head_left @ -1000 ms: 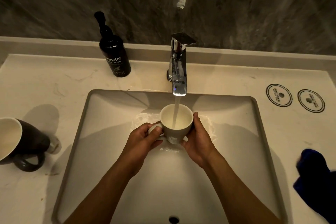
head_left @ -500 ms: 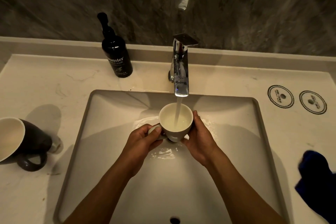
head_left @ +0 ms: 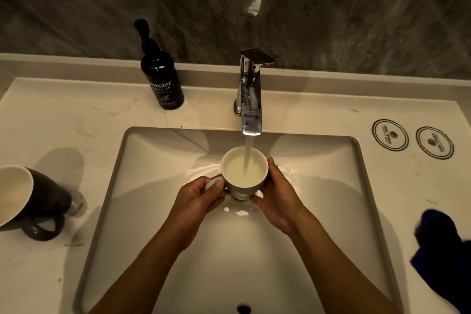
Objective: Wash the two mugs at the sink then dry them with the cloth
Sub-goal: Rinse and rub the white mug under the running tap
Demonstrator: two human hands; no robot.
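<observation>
Left hand (head_left: 196, 197) pinches the handle of the white mug (head_left: 244, 173), right hand (head_left: 276, 194) cups its side, upright under the tap (head_left: 251, 99) over the sink (head_left: 331, 186). Far left, a second, dark mug (head_left: 38, 201) lies sideways, rim cut off; far right, one blue cloth (head_left: 441, 255), partly cropped.

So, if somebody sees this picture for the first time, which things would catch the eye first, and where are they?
The eye goes first to the white mug at the centre, above the sink, filling under water running from the chrome tap; the left hand grips its handle and the right hand cups its side. Next come the dark mug lying on its side on the counter at left and the blue cloth at the right edge.
</observation>
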